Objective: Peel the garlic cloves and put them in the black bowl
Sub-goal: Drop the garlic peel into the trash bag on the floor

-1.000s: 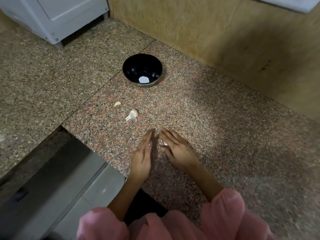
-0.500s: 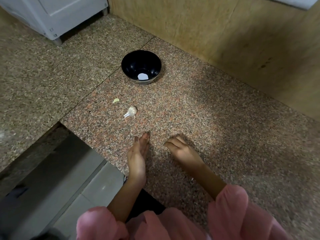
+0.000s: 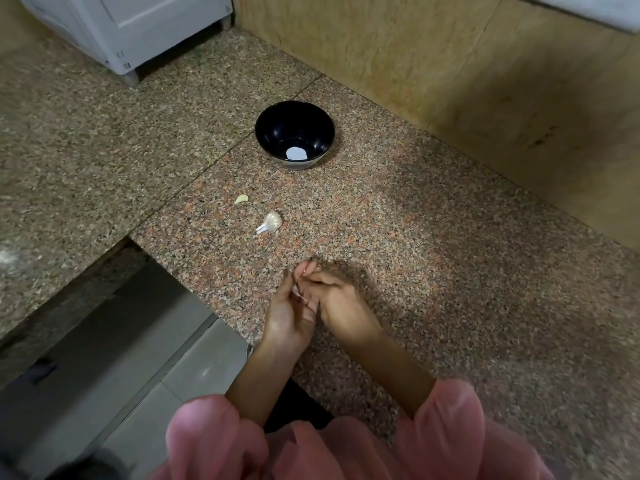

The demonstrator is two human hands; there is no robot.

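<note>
Both hands are meeting over the counter [image 3: 433, 258] edge. Left hand [image 3: 289, 315] and right hand [image 3: 341, 299] are pinching a small pale clove [image 3: 298, 295] between fingertips, mostly hidden. Bulb [image 3: 270, 221] and loose clove [image 3: 241, 199] are lying apart, nearer the bowl [image 3: 270, 133].

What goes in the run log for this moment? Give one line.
hands: left hand and right hand together, pinching small pale piece | garlic bulb, loose clove: on counter | black bowl: no cloves
</note>
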